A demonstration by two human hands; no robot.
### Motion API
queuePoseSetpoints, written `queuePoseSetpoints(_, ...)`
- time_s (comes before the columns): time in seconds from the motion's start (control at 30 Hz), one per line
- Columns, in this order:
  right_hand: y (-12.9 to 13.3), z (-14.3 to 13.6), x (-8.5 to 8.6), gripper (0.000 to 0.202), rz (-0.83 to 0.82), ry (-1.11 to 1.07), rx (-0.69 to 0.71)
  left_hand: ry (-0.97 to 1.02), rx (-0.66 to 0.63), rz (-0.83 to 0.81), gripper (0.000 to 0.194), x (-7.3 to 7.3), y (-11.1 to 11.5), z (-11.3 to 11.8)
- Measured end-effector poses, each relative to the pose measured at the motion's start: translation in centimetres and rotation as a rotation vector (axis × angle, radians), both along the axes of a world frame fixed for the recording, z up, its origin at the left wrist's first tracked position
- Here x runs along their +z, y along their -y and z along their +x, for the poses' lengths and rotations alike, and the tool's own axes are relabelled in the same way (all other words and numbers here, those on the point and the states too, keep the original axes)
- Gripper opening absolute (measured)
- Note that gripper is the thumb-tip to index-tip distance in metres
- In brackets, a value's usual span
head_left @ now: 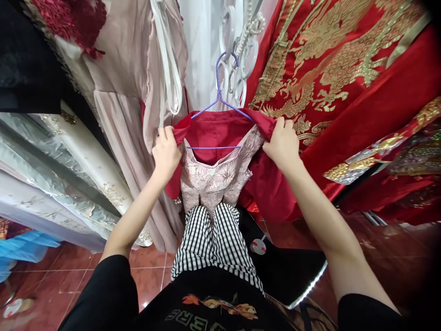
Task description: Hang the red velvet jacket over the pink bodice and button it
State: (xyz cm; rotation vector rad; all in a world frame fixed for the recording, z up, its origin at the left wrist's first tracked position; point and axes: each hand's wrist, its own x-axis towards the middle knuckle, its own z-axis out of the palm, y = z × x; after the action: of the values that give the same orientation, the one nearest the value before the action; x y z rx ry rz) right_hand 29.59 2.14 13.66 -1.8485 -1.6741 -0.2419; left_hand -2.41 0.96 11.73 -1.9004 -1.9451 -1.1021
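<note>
A pink floral dress (pixel 217 179) and a dark red garment (pixel 220 131) hang together on a purple hanger (pixel 219 92), whose hook goes up to a white ring rack (pixel 226 34). The red cloth lies over the hanger's shoulders, behind and around the dress. My left hand (pixel 166 151) is closed on the red garment at its left shoulder. At the right shoulder, my right hand (pixel 284 143) grips the same garment, with its sleeve hanging below. The hanger's lower bar crosses the neck opening.
Pale pink gowns (pixel 120 105) hang on the left, beside white embroidered dresses (pixel 93 156). A red and gold dragon-patterned garment (pixel 317 59) hangs on the right. Below, a black panel with a lit edge (pixel 289 271) lies over the red tiled floor (pixel 148 266).
</note>
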Motion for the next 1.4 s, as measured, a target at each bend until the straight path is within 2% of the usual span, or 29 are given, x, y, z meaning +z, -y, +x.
queuePoseSetpoints(0.1, 0.1, -1.3, -1.1, 0.055, 0.092, -0.008, 0.044, 0.033, -0.072, -0.046, 0.048, -0.6, -0.9, 1.4)
queuePoseSetpoints(0.27, 1.7, -4.4, -1.4, 0.045, 0.033, 0.113, -0.054, -0.079, -0.068, -0.17, 0.046, -0.9, -1.6, 3.4)
queuePoseSetpoints(0.37, 2.8, -6.5, -1.4, 0.051, 0.01, 0.134, -0.065, -0.155, -0.114, -0.206, 0.049, -1.7, -1.0, 4.2)
queuePoseSetpoints(0.43, 3.2, -7.2, -1.4, 0.058, 0.022, 0.117, -0.015, -0.15, -0.163, -0.195, 0.043, -1.8, -1.0, 3.9)
queuePoseSetpoints(0.53, 3.3, -7.3, -1.6, 0.066, 0.064, 0.054, 0.106, -0.014, -0.245, 0.007, 0.041, -0.8, -2.5, 2.4)
queuePoseSetpoints(0.63, 3.0, -6.6, -2.5, 0.064, 0.17, -0.059, 0.198, 0.122, -0.315, 0.287, 0.045, 1.1, -5.6, 0.5)
queuePoseSetpoints(0.67, 2.8, -6.3, -2.9, 0.061, 0.226, -0.104, 0.216, 0.117, -0.349, 0.298, 0.046, 1.6, -6.6, 0.1)
queuePoseSetpoints(0.73, 2.3, -5.8, -3.9, 0.053, 0.346, -0.197, 0.23, 0.032, -0.398, 0.178, 0.048, 2.2, -7.8, -0.5)
queuePoseSetpoints(0.83, 1.5, -5.7, -4.8, 0.043, 0.476, -0.327, 0.194, -0.139, -0.317, -0.031, 0.052, 2.3, -7.4, -0.4)
queuePoseSetpoints(0.93, 1.2, -7.2, -4.7, 0.036, 0.493, -0.374, 0.225, -0.229, -0.187, -0.075, 0.053, 2.1, -5.6, 0.2)
queuePoseSetpoints(1.07, 2.8, -11.1, -4.0, 0.03, 0.408, -0.3, 0.392, -0.252, -0.134, -0.08, 0.053, 2.3, -4.2, 1.0)
queuePoseSetpoints(1.13, 4.7, -13.1, -4.0, 0.028, 0.372, -0.222, 0.489, -0.259, -0.125, -0.081, 0.054, 2.4, -4.2, 1.2)
queuePoseSetpoints(1.23, 7.7, -14.9, -4.0, 0.026, 0.284, -0.066, 0.718, -0.25, -0.135, -0.076, 0.057, 2.4, -4.4, 1.0)
queuePoseSetpoints(1.3, 8.6, -14.7, -3.9, 0.021, 0.276, -0.039, 0.831, -0.215, -0.155, -0.059, 0.058, 2.0, -4.7, 0.6)
queuePoseSetpoints(1.33, 8.5, -14.2, -3.7, 0.018, 0.308, -0.055, 0.84, -0.186, -0.166, -0.042, 0.059, 1.8, -4.9, 0.3)
queuePoseSetpoints(1.4, 7.1, -12.2, -3.5, 0.016, 0.424, -0.116, 0.763, -0.108, -0.186, 0.019, 0.058, 0.8, -5.3, -0.2)
